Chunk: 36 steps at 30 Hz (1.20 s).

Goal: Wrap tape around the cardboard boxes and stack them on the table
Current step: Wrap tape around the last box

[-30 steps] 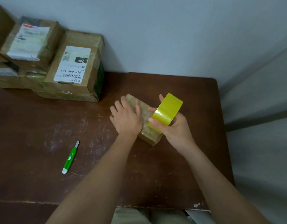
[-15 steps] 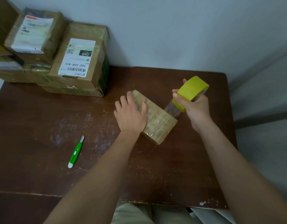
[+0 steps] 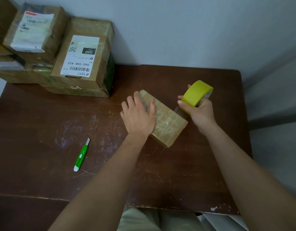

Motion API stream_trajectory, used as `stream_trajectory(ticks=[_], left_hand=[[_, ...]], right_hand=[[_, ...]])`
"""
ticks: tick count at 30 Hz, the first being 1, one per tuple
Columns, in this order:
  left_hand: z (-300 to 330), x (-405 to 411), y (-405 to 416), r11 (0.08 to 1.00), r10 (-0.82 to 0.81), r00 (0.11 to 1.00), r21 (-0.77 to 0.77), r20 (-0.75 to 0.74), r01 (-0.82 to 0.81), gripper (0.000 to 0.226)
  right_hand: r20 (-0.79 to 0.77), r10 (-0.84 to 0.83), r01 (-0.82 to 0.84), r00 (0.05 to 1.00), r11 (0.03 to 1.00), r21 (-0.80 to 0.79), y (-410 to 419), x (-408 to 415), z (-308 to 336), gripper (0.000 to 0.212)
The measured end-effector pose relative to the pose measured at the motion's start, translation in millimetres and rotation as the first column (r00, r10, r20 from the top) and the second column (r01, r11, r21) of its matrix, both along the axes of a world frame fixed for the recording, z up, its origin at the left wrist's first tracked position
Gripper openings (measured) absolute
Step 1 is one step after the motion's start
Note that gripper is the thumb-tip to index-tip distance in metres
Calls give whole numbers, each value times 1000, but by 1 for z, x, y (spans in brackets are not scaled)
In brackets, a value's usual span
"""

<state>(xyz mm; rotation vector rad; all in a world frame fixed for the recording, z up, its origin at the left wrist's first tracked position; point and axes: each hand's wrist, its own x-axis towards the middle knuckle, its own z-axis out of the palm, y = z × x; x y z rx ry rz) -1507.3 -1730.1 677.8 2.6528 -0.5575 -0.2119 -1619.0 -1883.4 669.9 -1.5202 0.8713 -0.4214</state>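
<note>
A small cardboard box (image 3: 167, 124), shiny with clear tape, lies at an angle in the middle of the brown table (image 3: 43, 130). My left hand (image 3: 138, 115) presses flat on its left half, fingers straight. My right hand (image 3: 199, 112) grips a yellow tape roll (image 3: 196, 95) just right of the box. A short strip of clear tape runs from the roll down to the box's right edge.
A stack of taped cardboard boxes (image 3: 80, 60) with white shipping labels stands at the back left against the wall. A green utility knife (image 3: 81, 155) lies on the table, front left. The table's right edge (image 3: 244, 114) is close to my right hand.
My right hand has pulled the tape roll off the box top and out to the right, drawing a strip of tape. My left hand has stayed pressed on the box.
</note>
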Motion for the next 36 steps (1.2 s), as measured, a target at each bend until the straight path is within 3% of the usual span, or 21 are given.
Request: stream_trajectory(ticks=[6, 12, 14, 17, 23, 28, 31, 36], left_hand=[[-3, 1, -3, 1000, 1, 999, 3, 49, -2, 61], [5, -6, -15, 968, -21, 990, 251, 139, -15, 64], [9, -13, -27, 966, -69, 985, 259, 161, 25, 63], [7, -34, -42, 982, -108, 985, 166, 133, 85, 68], [1, -37, -47, 957, -140, 989, 262, 50, 122, 75], [8, -37, -42, 983, -112, 994, 145, 8, 109, 36], [8, -39, -27, 995, -90, 995, 58, 46, 87, 29], [-5, -42, 8, 925, -41, 990, -369, 136, 89, 28]], right_hand=[[-20, 28, -25, 999, 992, 123, 10, -1, -20, 36], [-36, 31, -23, 999, 979, 204, 9, 1, -23, 33], [-30, 35, -29, 999, 979, 201, 9, 2, -24, 28], [-37, 42, -35, 998, 985, 169, 7, 1, -27, 17], [-69, -40, 49, 997, 989, 141, 12, 0, -33, 17], [-73, -170, 177, 983, 978, 112, 25, -6, -28, 42], [-21, -255, 256, 967, 960, 113, 38, -12, -10, 27], [178, -186, 146, 966, 965, 216, 59, -12, 42, 7]])
